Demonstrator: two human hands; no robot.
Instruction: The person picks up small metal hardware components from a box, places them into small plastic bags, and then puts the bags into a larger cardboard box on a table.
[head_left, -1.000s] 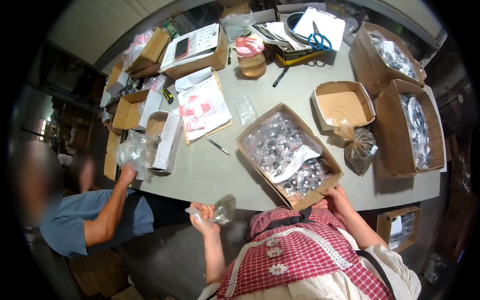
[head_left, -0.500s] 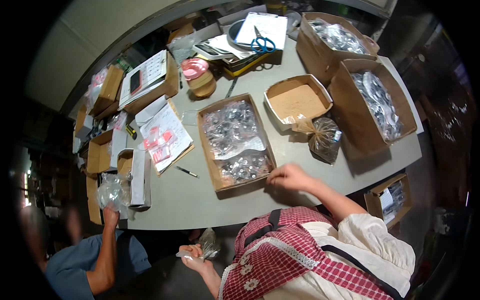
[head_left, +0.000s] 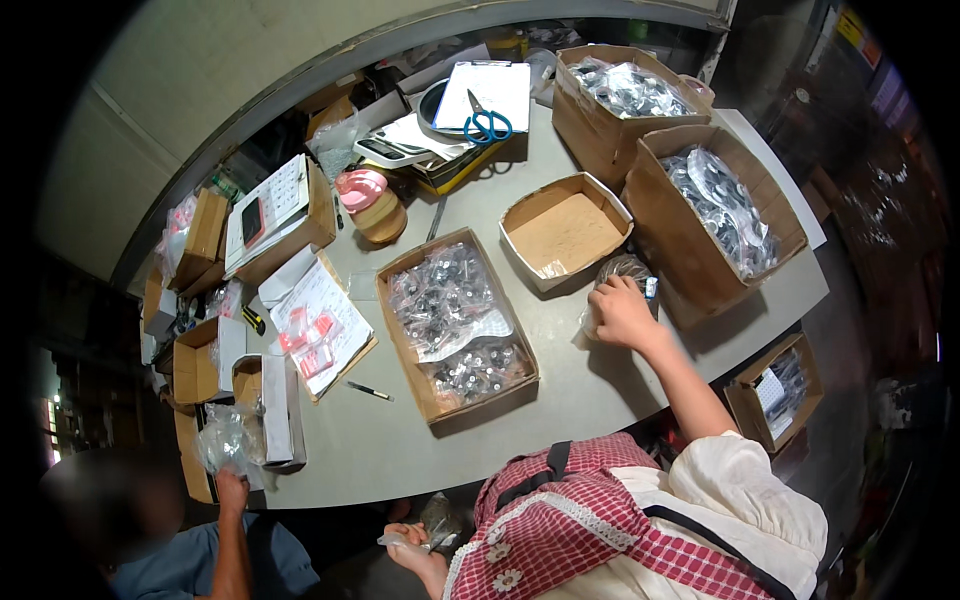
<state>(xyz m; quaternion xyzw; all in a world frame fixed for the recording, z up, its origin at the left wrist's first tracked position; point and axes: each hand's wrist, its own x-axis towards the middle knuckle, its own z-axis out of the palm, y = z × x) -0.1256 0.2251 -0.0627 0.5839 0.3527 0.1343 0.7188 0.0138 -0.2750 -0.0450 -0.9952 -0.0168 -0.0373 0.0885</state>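
Under your right fingers [head_left: 608,300] sits a clear bag of small parts [head_left: 622,272], bulging and bunched, resting on the worktop. Your left fingers [head_left: 400,538] pinch a small, crumpled clear packet [head_left: 437,520] below the worktop edge.

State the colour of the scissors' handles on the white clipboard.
Blue: the metal scissors lie on the white clipboard; the head view shows them best.

right hand [head_left: 622,312] now on clear bag [head_left: 620,275], off the open box [head_left: 455,325]
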